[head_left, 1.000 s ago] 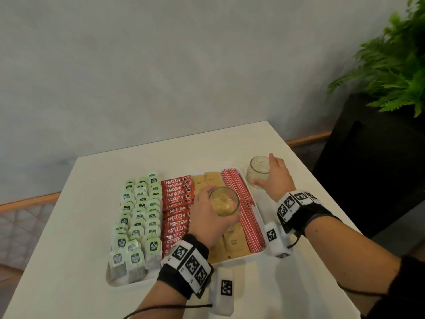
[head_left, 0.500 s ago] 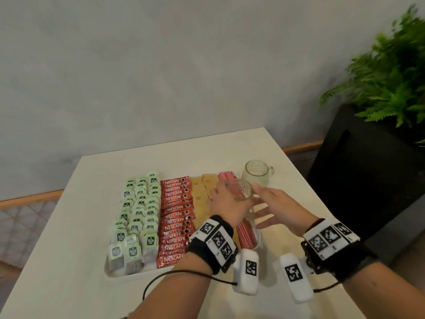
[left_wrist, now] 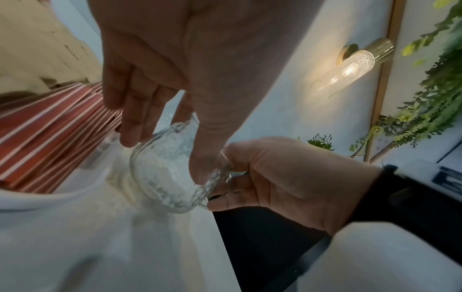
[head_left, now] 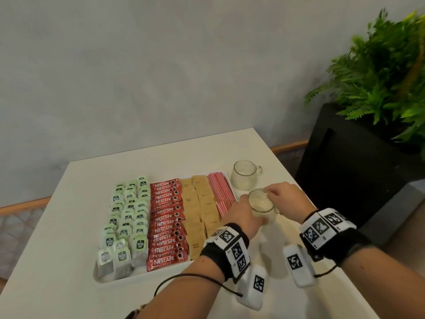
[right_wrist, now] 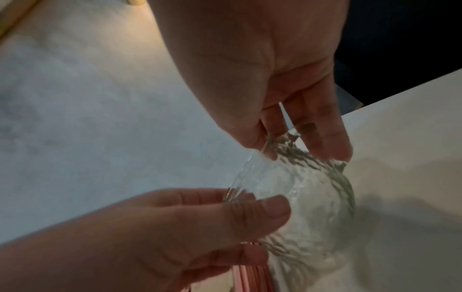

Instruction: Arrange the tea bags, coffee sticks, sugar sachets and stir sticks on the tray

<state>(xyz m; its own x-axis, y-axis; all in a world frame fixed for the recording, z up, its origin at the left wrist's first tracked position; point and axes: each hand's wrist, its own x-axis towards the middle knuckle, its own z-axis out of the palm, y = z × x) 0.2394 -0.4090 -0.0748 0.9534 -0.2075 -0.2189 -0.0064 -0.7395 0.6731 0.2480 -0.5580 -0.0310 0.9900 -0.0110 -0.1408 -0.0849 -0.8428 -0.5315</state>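
The white tray [head_left: 119, 278] carries rows of green tea bags [head_left: 128, 217], red coffee sticks [head_left: 167, 222], brown sugar sachets [head_left: 197, 210] and red-striped stir sticks [head_left: 220, 192]. Just past the tray's right edge, both hands hold a clear ribbed glass mug [head_left: 261, 203] slightly above the table. My left hand [head_left: 247, 203] grips its body, thumb and fingers curled round it [left_wrist: 170, 173]. My right hand [head_left: 273, 192] pinches the rim from the far side [right_wrist: 300, 142]. The mug looks empty. The left forearm hides the near ends of the sachets and stir sticks.
A second glass mug [head_left: 245, 174] stands upright on the table beyond the held one, close to the tray's far right corner. The table's right edge is near; beyond it stand a black planter [head_left: 345, 169] and a fern [head_left: 379, 72]. A grey wall lies behind.
My left hand carried the mug from above the tray rightward, off its edge. My right hand left the standing mug, came back and took hold of the carried mug's rim.
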